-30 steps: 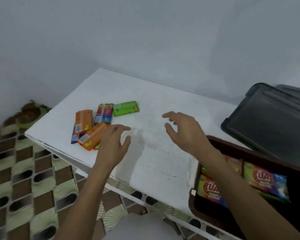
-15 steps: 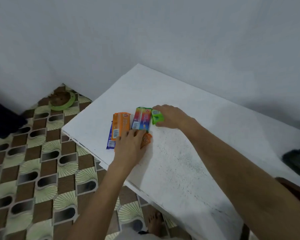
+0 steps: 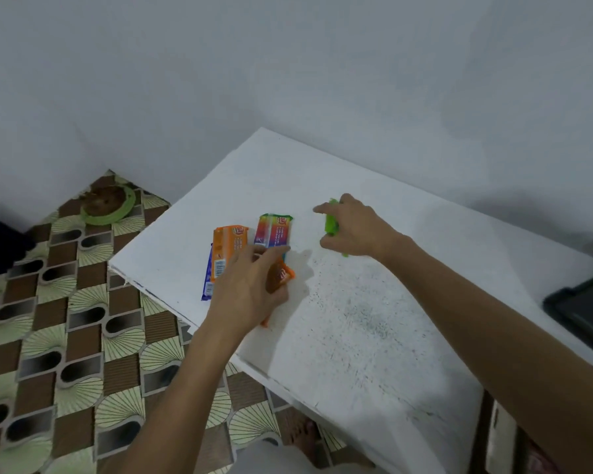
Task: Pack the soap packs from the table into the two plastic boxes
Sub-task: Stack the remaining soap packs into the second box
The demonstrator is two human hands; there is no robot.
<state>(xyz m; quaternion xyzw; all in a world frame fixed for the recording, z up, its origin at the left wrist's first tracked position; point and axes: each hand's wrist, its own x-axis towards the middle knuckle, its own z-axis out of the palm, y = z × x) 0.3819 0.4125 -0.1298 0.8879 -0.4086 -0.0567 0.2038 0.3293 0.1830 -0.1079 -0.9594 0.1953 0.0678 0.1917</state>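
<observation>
Left hand (image 3: 250,289) is gripping an orange plastic soap pack (image 3: 281,276) near the tabletop (image 3: 356,336) left edge; right hand (image 3: 355,229) is clutching a green plastic soap pack (image 3: 331,225).

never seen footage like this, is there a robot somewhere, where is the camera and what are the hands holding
There is no robot here. These are a person's two bare hands, filmed by one wide-angle camera worn on the head and looking forward and down, so the arms reach away from you.

The surface is a white table set against a wall. The left hand grips an orange soap pack near the table's front edge. The right hand grips a green soap pack.

Three more packs lie flat beside the left hand: a second orange pack, a rainbow-coloured pack and a blue pack, mostly hidden under the second orange pack. At the far right a dark plastic piece is cut off by the frame.
</observation>
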